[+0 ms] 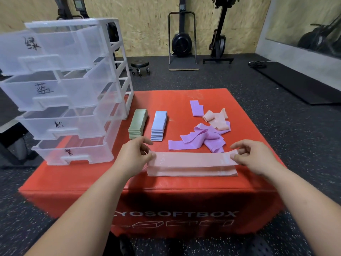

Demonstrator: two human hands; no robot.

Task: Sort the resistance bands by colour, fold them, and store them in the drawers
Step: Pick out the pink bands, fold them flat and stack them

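Note:
A pink band [193,157] is stretched flat between my hands, just above a small stack of flat pink bands [191,171] on the red soft box [166,200]. My left hand [135,154] pinches its left end and my right hand [252,154] pinches its right end. Behind lie a folded green stack [137,124], a folded blue stack [158,125], a loose purple heap [199,140], a loose pink band [216,119] and one purple band [197,108]. A clear drawer unit [70,89] with several labelled drawers pulled open stands at the left.
Dark speckled rubber floor surrounds the box. A small wheeled stool [140,66], upright rowing machines [181,39] and a black mat [295,84] stand farther back by a wooden wall. The front edge of the box lies close below my forearms.

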